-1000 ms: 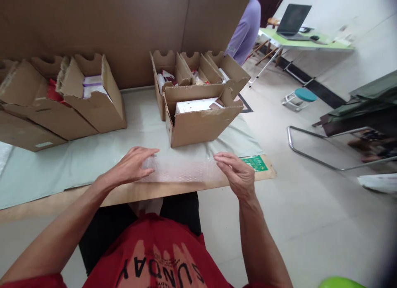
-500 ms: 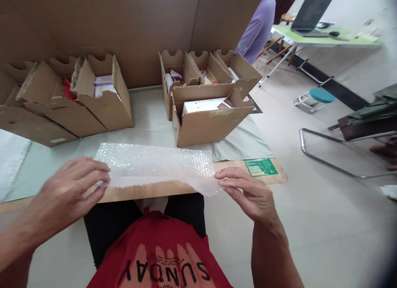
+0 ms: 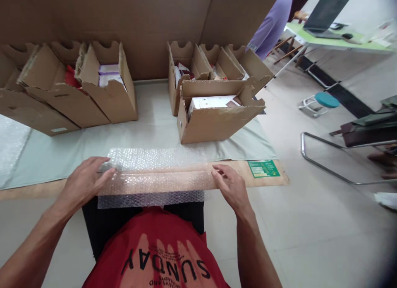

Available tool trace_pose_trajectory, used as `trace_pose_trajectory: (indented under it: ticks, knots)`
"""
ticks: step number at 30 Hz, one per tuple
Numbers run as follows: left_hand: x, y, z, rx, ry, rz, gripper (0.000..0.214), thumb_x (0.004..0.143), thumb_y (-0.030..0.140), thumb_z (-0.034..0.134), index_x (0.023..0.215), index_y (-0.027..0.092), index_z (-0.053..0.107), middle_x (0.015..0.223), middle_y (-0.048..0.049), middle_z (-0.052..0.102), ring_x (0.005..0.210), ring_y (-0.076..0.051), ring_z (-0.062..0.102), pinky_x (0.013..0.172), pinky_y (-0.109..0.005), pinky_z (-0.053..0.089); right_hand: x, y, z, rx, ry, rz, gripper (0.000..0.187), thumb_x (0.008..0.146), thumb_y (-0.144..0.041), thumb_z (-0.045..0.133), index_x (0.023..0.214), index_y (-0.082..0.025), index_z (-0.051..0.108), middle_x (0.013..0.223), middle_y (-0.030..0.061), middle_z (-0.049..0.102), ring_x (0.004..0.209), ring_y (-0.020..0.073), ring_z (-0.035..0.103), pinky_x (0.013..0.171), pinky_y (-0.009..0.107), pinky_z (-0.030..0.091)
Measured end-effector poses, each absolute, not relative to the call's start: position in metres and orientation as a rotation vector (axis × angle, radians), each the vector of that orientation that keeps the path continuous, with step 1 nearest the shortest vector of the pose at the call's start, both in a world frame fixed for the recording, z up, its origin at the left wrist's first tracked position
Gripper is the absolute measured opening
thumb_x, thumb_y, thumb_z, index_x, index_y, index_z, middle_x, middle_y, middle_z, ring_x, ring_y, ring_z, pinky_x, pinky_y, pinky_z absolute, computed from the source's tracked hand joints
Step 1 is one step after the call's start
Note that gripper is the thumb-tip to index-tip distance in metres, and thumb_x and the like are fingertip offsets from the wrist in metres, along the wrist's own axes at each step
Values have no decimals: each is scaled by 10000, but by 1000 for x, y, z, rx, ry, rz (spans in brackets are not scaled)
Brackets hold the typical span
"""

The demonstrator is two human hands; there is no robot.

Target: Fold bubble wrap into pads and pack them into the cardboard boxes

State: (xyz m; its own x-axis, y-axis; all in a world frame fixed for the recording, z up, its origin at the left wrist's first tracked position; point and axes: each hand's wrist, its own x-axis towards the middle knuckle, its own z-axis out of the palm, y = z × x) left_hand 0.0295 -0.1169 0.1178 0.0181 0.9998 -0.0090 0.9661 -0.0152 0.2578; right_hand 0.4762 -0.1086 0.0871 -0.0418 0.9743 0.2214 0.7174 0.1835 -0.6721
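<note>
The wrap (image 3: 155,182) is laid at the front of the desk (image 3: 40,191), close before the red shirt (image 3: 155,242). Its back part is set on the cloth (image 3: 151,127), its middle on the brown rim, and its front part is hung past the edge. It may be placed there so that both ends can be reached with ease.

The left hand (image 3: 85,178) is put at the left end, with thumb and fingers spread; the grip is loose, not clenched. The thin end is perhaps pressed flat this way. The right hand (image 3: 231,186) is held by the right end, with finger and thumb close together. Whether the clear rim is pinched there cannot be told.

The long side of the wrap is turned left to right, in line with the desk's front edge. One short end is pointed at each hand. A straight line, maybe a fold, is seen along its length.

The front box (image 3: 220,124) is stood just behind, so room seems to be left for the wrap.
</note>
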Motion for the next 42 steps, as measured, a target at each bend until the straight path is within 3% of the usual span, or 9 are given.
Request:
trace_pose_trajectory:
  ticks: [4,10,18,24,28,31,35,38,42]
  knots:
    - [32,-105,95,2016,2313,94,596,923,447,440,1346,53,584,1105,-204,713,1052,-377,682,919,-489,544,454,-81,58,-1744,-1885,211,359,937,-365,565,1171,-136,714,961,130,748,890,297,669,849,458,521]
    - [45,-103,88,2031,2263,245,490,892,333,390,1243,143,674,839,-100,721,871,-297,694,829,-391,533,436,-77,52,-1611,-1937,86,294,965,-226,465,1101,-189,723,879,77,748,854,251,658,812,393,474]
    - [24,-113,135,1709,2443,497,472,841,344,488,1282,237,615,787,4,655,664,-201,610,728,-341,475,412,-79,98,-1290,-1952,106,212,1022,-230,516,1087,-240,717,948,67,759,896,227,694,840,386,518]
    - [-16,-112,124,1541,2569,457,437,823,351,507,1241,257,593,759,17,649,713,-233,625,700,-358,454,363,-40,84,-1301,-2136,117,268,1018,-167,476,1094,-191,733,1031,103,764,935,245,687,838,380,512]
    - [-23,-101,112,1561,2567,424,477,853,362,481,1297,222,586,780,-10,651,748,-261,631,691,-371,459,356,-27,76,-1439,-2239,123,356,987,-130,479,1268,-199,687,1128,111,758,968,249,697,863,371,510]
    - [-23,-93,102,1566,2549,364,509,860,354,471,1327,187,587,790,-28,654,734,-271,629,668,-377,460,356,-28,79,-1549,-2254,127,459,979,-170,497,1430,-203,577,1041,88,783,900,244,720,833,352,520]
    - [-24,-87,88,1661,2500,471,468,847,363,497,1287,248,604,760,-6,648,715,-268,625,642,-363,451,358,-21,85,-1767,-2291,146,575,961,-255,555,1526,-193,468,834,61,788,702,256,723,678,338,519]
    - [-19,-86,85,1706,2477,521,460,861,366,487,1295,271,607,772,3,639,752,-264,639,670,-360,456,369,-11,87,-1880,-2229,109,573,952,-289,574,1508,-178,493,777,72,780,646,265,713,629,337,501]
    - [-7,-82,93,1650,2458,489,511,883,342,473,1359,205,599,816,-23,665,793,-242,643,734,-357,478,395,-8,88,-1842,-2146,122,485,948,-321,574,1415,-192,595,797,59,777,659,255,705,616,330,482]
